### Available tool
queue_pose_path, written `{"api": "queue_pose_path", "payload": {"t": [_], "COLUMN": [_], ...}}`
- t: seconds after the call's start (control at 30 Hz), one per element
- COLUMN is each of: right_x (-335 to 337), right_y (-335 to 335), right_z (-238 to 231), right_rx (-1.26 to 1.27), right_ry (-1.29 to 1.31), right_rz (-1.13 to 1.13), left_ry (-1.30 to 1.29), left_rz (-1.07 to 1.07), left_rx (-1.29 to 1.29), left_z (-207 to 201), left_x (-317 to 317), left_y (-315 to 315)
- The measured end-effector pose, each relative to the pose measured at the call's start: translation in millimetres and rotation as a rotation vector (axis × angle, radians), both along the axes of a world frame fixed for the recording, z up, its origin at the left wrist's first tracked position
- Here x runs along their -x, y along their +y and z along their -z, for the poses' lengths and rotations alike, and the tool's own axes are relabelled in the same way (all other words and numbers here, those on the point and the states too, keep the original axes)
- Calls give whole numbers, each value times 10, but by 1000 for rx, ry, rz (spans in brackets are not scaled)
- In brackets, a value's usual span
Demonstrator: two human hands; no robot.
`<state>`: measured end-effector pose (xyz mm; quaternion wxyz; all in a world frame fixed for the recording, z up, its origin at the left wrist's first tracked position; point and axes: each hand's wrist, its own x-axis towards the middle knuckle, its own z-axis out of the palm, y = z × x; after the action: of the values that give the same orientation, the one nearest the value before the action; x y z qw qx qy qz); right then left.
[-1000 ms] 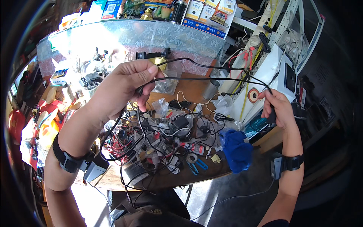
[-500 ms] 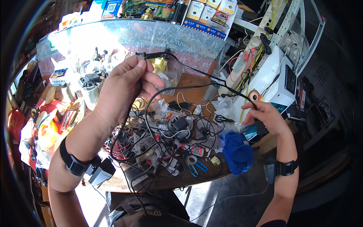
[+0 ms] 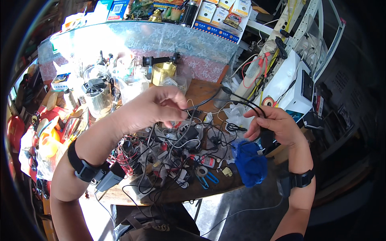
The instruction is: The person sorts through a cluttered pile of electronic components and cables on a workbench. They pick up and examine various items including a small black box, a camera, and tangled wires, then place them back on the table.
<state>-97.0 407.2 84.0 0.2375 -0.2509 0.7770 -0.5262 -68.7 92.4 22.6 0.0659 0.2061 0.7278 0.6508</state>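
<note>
The left hand (image 3: 157, 108) pinches a black cable (image 3: 225, 100), and the right hand (image 3: 275, 124) grips its looped far end. Both hover above the cluttered tabletop (image 3: 201, 90), near a blue cloth (image 3: 251, 162).

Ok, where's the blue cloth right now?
In the head view the blue cloth lies at the workbench's right front edge, just below the right hand and right of the blue-handled scissors.

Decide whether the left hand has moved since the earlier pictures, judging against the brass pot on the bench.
Yes. The left hand, pinching the black cable, has dropped from beside the brass pot to below it.
</note>
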Motion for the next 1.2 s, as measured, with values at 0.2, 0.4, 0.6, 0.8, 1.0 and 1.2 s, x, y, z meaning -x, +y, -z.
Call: {"api": "queue_pose_path", "payload": {"t": [0.2,0.4,0.6,0.8,1.0,1.2], "right_x": [-67,34,38,-133,-351,-294], "right_y": [-284,-53,187,-34,-316,-389], "right_z": [6,107,138,303,716,891], "right_rx": [34,-161,-338,-314,-726,-672], "right_ry": [-29,188,187,217,776,479], "right_rz": [-159,31,171,-180,-54,27], "left_ry": [308,411,573,755,774,554], "left_rz": [9,-299,-434,-503,-349,-31], "left_rx": [45,165,174,307,61,1], "left_z": [2,-160,-380,-396,-524,-562], "left_x": [29,4,-142,-160,-133,-222], "left_y": [510,238,-47,61,155,386]}}
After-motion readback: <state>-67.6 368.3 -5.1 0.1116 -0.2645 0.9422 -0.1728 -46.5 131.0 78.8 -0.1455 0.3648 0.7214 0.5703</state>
